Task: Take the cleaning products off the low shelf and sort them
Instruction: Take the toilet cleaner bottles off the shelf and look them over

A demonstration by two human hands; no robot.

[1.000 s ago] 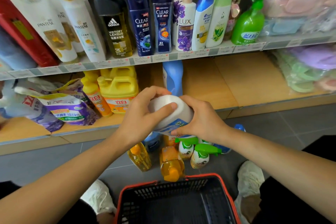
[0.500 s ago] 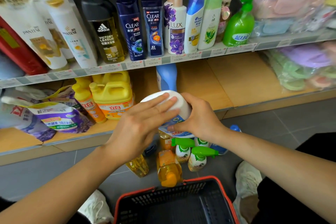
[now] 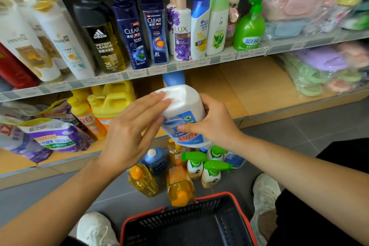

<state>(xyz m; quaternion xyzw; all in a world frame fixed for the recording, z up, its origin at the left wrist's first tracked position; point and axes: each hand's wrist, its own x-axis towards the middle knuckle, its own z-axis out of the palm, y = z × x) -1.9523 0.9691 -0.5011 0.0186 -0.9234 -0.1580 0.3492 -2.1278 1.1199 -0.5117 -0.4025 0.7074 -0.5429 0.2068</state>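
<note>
A white bottle with a blue label (image 3: 184, 115) is held upside down, base up, above the floor in front of the low shelf (image 3: 257, 94). My right hand (image 3: 214, 124) grips its right side, thumb on the label. My left hand (image 3: 131, 132) lies on its left side with straight fingers touching the base. On the floor below stand yellow bottles (image 3: 179, 185), green-capped spray bottles (image 3: 211, 171) and a blue bottle (image 3: 155, 161). On the low shelf remain yellow jugs (image 3: 111, 104), a blue bottle (image 3: 173, 78) and refill pouches (image 3: 54, 136).
A black basket with a red rim (image 3: 247, 217) sits at the bottom centre between my white shoes (image 3: 265, 189). The upper shelf (image 3: 139, 74) carries shampoo and body wash bottles. Bagged plastic items (image 3: 323, 70) fill the right side of both shelves.
The white bottle stays between both hands and has turned a little. My left hand's fingers have straightened and slid over its base. The view has shifted slightly.
</note>
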